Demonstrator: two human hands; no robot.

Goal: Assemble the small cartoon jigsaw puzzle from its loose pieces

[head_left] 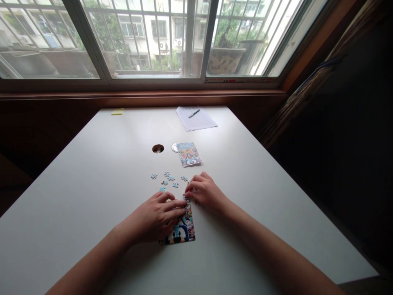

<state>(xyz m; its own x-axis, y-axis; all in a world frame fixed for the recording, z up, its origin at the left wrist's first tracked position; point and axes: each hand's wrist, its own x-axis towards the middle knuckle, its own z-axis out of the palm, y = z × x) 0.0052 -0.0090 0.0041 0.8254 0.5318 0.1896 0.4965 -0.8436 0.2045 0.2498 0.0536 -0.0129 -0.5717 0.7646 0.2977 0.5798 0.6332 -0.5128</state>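
A small colourful jigsaw puzzle point(183, 230) lies on the white table point(92, 196) near its front. My left hand point(158, 216) rests flat on the puzzle's left part, fingers stretched out to the right. My right hand point(204, 191) sits at the puzzle's top right corner, its fingertips pinched together at the edge; what they hold, if anything, is hidden. Several loose blue puzzle pieces point(167, 179) lie scattered just beyond the hands.
A printed picture card point(188, 154) lies past the loose pieces, with a round silvery lid point(175, 147) beside it and a cable hole point(157, 148) to the left. At the far edge are a sheet of paper point(196, 119) with a pen point(193, 113), and a yellow sticky note point(117, 111).
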